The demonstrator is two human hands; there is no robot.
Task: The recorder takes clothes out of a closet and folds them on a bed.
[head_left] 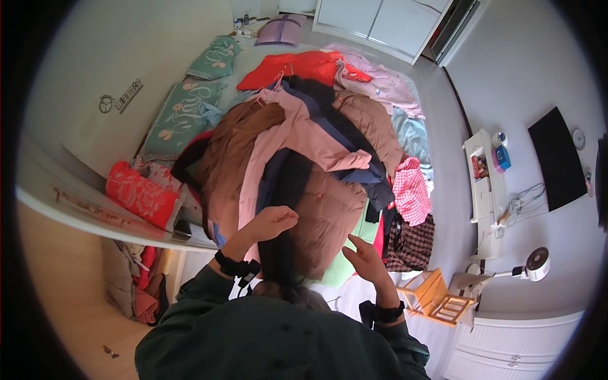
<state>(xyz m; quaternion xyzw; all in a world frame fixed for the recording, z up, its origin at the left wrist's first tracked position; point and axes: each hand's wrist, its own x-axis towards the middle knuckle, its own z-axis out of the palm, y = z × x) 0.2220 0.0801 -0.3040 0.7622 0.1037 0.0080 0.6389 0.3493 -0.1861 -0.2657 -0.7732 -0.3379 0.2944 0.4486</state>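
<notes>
My left hand [277, 222] hovers over the near part of a pile of clothes, its fingers drawn together in a loose curl, with nothing visible in them. Below it run a black garment [288, 190] and the sleeve of a pink long-sleeved garment [292, 123], whose hanger [277, 80] sticks up at the far end. To its right a brown puffer jacket [329, 218] is spread. My right hand [367, 258] is beside that jacket's near right edge, above a light green piece [347, 271], thumb and fingers apart and holding nothing. A brown coat [231, 149] lies at the left.
The pile covers a bed with green pillows [183, 120] and a red flowered bundle [142, 193] at the left. A red cloth [291, 68] lies farther back, a checked cloth [411, 193] at the right. A wooden chair [437, 297] and a fan [537, 264] stand at the near right.
</notes>
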